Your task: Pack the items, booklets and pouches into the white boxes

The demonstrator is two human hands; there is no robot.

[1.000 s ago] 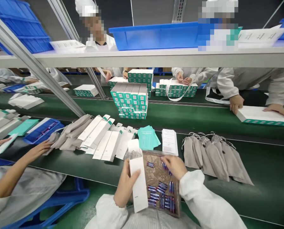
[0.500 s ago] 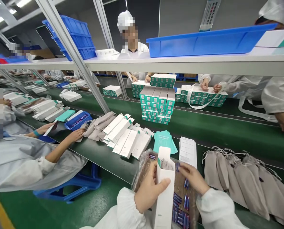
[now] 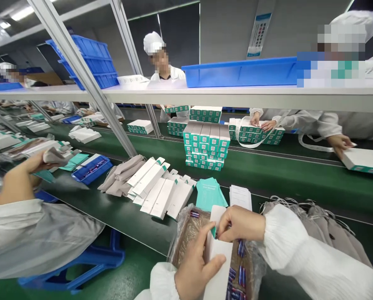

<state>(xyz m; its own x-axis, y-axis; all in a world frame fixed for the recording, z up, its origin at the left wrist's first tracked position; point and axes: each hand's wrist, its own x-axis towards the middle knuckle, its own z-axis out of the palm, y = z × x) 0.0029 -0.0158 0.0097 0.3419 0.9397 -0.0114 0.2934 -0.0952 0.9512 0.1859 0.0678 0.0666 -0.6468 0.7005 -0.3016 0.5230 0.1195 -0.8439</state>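
Note:
My left hand (image 3: 196, 260) is closed around a narrow white carton (image 3: 219, 260), held tilted with its top flap (image 3: 217, 213) up and open. At that opening, the fingers of my right hand (image 3: 238, 223) are pinched together and reach into the carton's mouth. A small dark bit of a battery (image 3: 217, 236) shows under the fingertips, the rest hidden. Below both hands lies a plastic-lined box (image 3: 183, 243) with several loose blue batteries (image 3: 242, 276). Past it are teal booklets (image 3: 210, 193) and a stack of white leaflets (image 3: 240, 196).
White cartons (image 3: 161, 189) and grey pouches (image 3: 120, 177) lie to the left; more grey drawstring pouches (image 3: 339, 246) lie right, partly behind my sleeve. Stacked teal-ended boxes (image 3: 207, 143) stand on the green belt (image 3: 268, 171). A shelf (image 3: 236, 98) crosses above. A co-worker's arm (image 3: 16, 183) is at left.
My right hand has moved left from beside the carton, where it pinched a blue battery, to the carton's opening. My left hand still holds the carton. The co-worker's arm at left has drawn back.

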